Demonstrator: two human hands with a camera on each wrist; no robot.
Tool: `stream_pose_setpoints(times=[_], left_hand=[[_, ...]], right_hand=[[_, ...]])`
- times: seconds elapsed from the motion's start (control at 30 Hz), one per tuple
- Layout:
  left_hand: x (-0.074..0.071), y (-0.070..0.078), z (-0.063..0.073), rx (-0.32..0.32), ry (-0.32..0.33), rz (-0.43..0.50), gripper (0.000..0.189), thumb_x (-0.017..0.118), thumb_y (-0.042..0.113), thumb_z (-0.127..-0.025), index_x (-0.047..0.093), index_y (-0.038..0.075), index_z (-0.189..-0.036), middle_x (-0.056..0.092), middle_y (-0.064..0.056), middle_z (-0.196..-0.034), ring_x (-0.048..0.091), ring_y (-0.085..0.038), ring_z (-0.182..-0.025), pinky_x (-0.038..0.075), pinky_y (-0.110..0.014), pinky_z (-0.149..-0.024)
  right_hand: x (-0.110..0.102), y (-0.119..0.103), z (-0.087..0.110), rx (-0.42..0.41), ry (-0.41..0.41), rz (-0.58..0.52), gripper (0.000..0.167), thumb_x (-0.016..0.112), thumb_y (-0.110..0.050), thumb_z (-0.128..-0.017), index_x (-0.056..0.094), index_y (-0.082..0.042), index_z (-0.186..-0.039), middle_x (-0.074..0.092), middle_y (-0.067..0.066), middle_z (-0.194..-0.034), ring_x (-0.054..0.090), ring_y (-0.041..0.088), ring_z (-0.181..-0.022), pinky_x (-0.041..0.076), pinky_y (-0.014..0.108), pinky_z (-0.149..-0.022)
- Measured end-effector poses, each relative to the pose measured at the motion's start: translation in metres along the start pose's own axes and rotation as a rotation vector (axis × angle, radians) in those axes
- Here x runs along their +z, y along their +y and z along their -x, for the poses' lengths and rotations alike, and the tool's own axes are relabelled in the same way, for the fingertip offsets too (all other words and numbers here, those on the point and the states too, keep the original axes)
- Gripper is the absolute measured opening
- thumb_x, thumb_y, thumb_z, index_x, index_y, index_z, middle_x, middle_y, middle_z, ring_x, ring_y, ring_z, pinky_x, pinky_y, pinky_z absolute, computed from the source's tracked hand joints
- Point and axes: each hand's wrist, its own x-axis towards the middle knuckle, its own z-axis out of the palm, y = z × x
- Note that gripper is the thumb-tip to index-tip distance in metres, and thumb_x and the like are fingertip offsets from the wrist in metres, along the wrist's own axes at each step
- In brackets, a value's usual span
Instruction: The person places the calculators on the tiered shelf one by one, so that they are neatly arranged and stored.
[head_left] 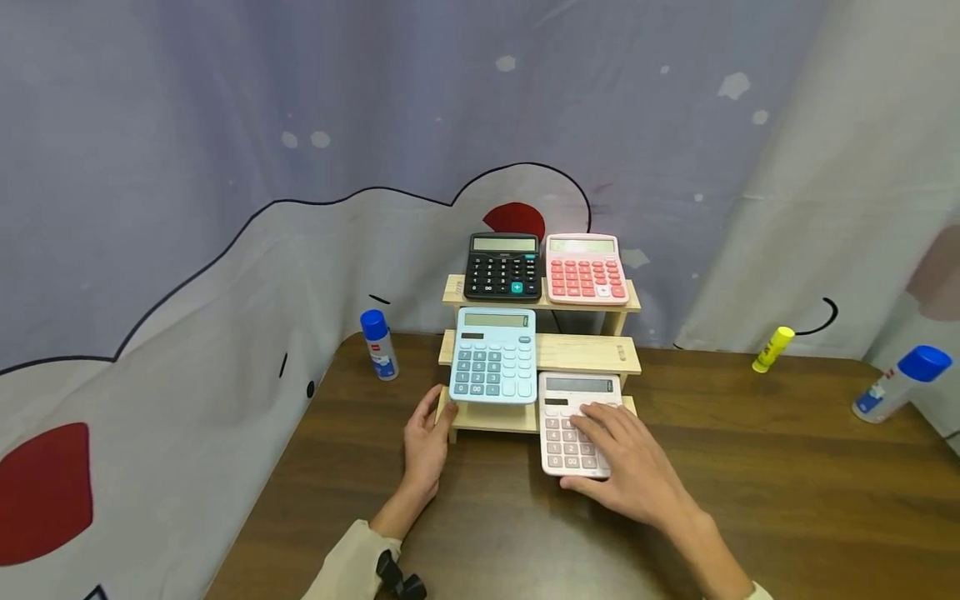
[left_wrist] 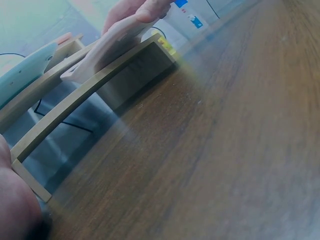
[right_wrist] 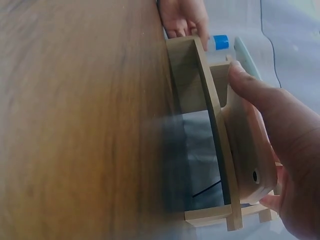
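A three-tier wooden stand (head_left: 577, 353) holds several calculators. My right hand (head_left: 633, 462) grips a pale pink calculator (head_left: 562, 461) by its edges, thumb at the near edge, fingers over the right side. In the right wrist view this calculator (right_wrist: 245, 145) leans on the lowest shelf. My left hand (head_left: 425, 446) holds the left end of the lowest shelf, thumb at its front corner. A light blue calculator (head_left: 493, 354) leans on the middle shelf at left. On the top shelf stand a black calculator (head_left: 502, 267) and a pink calculator (head_left: 586, 268) with coral keys.
A blue-capped bottle (head_left: 380, 346) stands left of the stand, another blue-capped bottle (head_left: 900, 385) far right. Behind the right side is a yellow tube (head_left: 773, 349). All are on a brown wooden table (head_left: 750, 450), with a patterned curtain (head_left: 375, 100) hanging behind.
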Motion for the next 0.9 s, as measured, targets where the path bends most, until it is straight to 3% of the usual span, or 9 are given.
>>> stream_pose_setpoints(times=[0.43, 0.9], left_hand=[[-0.0015, -0.0027, -0.0005, -0.004, 0.008, 0.004, 0.055, 0.065, 0.021, -0.099, 0.047, 0.005, -0.147, 0.041, -0.017, -0.155, 0.047, -0.027, -0.139, 0.046, -0.016, -0.097], [-0.0003, 0.0007, 0.0005, 0.004, 0.001, 0.014, 0.056, 0.065, 0.02, -0.099, 0.045, 0.001, -0.147, 0.042, -0.018, -0.154, 0.048, -0.027, -0.138, 0.046, -0.014, -0.096]], right_hand=[[0.0021, -0.004, -0.002, 0.004, -0.021, 0.04, 0.082, 0.081, -0.065, -0.064, 0.064, -0.012, -0.124, 0.06, 0.009, -0.126, 0.052, 0.03, -0.117, 0.04, 0.047, -0.102], [-0.0005, -0.0041, -0.0023, 0.014, -0.029, 0.046, 0.084, 0.082, -0.066, -0.062, 0.065, -0.013, -0.124, 0.06, 0.008, -0.125, 0.053, 0.03, -0.118, 0.04, 0.048, -0.102]])
